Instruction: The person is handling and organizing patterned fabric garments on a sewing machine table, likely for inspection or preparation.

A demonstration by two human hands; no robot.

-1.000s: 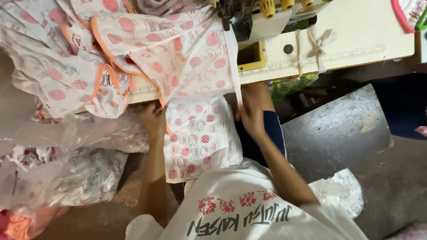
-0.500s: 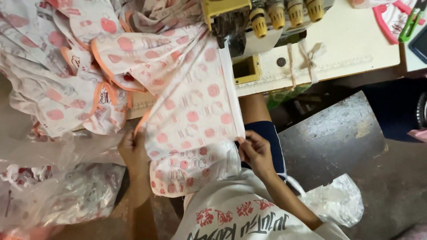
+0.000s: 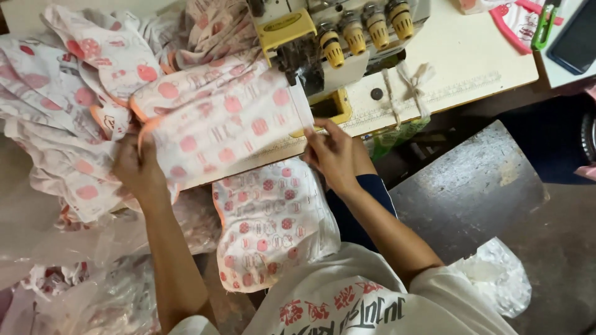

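Observation:
My left hand (image 3: 138, 167) grips the left, orange-trimmed edge of a white fabric piece (image 3: 223, 121) printed with pink dots. My right hand (image 3: 332, 155) pinches the same piece at its right edge, just in front of the sewing machine (image 3: 329, 37) with its yellow knobs. The piece is stretched flat between both hands over the table's front edge. A second printed piece (image 3: 270, 226) lies on my lap below it.
A heap of the same printed fabric (image 3: 68, 87) covers the table's left side. Clear plastic bags (image 3: 81, 267) with more fabric sit lower left. A grey metal stool or plate (image 3: 472, 186) stands at right. A dark phone (image 3: 574, 40) and green tool (image 3: 545, 25) lie top right.
Both hands have lifted the printed piece from lap height up onto the table, and the right hand has moved its edge close to the machine's needle area.

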